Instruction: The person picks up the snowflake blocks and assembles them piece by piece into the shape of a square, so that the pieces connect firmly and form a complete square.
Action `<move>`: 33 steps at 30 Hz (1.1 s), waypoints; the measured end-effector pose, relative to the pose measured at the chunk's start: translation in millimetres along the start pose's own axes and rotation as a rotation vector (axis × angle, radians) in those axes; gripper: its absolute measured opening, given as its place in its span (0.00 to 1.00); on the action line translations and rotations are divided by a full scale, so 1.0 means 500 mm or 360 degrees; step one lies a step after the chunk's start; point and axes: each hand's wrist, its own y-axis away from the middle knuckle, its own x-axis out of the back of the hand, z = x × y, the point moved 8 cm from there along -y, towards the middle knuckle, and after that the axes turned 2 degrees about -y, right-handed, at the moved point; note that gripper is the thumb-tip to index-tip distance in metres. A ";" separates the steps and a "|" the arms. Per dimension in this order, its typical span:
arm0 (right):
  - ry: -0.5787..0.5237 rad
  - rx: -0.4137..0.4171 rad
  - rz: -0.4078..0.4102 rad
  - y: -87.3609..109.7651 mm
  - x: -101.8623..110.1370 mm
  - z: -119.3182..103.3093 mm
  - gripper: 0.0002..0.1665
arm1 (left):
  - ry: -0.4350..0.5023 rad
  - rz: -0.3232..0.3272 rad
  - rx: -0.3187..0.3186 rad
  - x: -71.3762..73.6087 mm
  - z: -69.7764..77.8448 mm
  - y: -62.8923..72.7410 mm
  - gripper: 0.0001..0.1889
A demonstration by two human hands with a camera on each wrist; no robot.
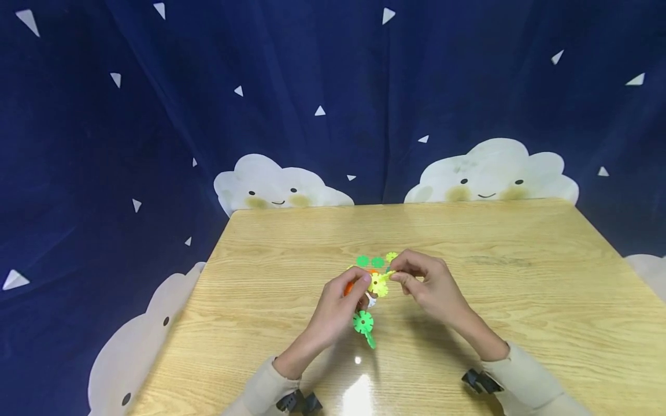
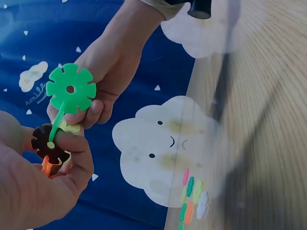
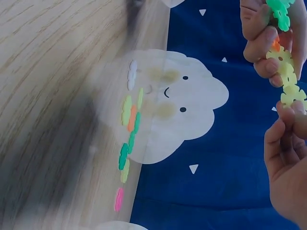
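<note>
My left hand [image 1: 338, 303] grips a cluster of notched plastic snowflake discs joined at angles to each other. In the left wrist view a green disc [image 2: 79, 91] stands out from a brown disc [image 2: 38, 142], with an orange disc [image 2: 46, 166] below, partly covered by the fingers. Yellow discs [image 1: 378, 284] stick out to the right of that hand. Thumb and fingertips of my right hand [image 1: 429, 286] pinch a yellow disc [image 3: 291, 96] at the end of the yellow row. It meets its neighbour; whether their slots interlock I cannot tell.
Loose discs lie on the wooden table [image 1: 250, 260] beyond the hands, among them a green one [image 1: 362, 261], a pink one [image 3: 119, 199] and a white one [image 3: 131, 75]. A dark blue curtain [image 1: 291, 69] with clouds hangs behind the table's far edge.
</note>
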 end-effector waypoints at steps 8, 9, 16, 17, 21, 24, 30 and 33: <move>-0.0002 -0.0069 -0.0020 -0.003 -0.005 0.008 0.13 | 0.0110 -0.0066 0.0034 0.002 -0.003 -0.001 0.17; -0.0001 -0.0079 -0.0023 -0.004 -0.006 0.008 0.13 | 0.0115 -0.0082 0.0032 0.001 -0.003 -0.001 0.17; 0.0001 -0.0126 -0.0043 -0.008 -0.010 0.010 0.12 | 0.0209 -0.0144 0.0050 -0.005 -0.005 0.000 0.21; 0.0001 -0.0133 -0.0047 -0.008 -0.011 0.011 0.12 | 0.0219 -0.0143 0.0056 -0.005 -0.005 0.000 0.21; -0.0007 -0.0151 -0.0078 -0.010 -0.014 0.013 0.12 | 0.0256 -0.0151 0.0074 -0.008 -0.006 0.000 0.21; -0.0028 -0.0139 -0.0127 -0.014 -0.019 0.011 0.12 | 0.0293 -0.0179 0.0101 -0.014 -0.007 0.001 0.21; -0.0063 -0.0090 -0.0194 -0.018 -0.029 0.007 0.11 | 0.0296 -0.0216 0.0149 -0.022 -0.010 0.005 0.23; -0.0054 -0.0080 -0.0186 -0.019 -0.030 0.005 0.11 | 0.0274 -0.0201 0.0147 -0.021 -0.011 0.005 0.24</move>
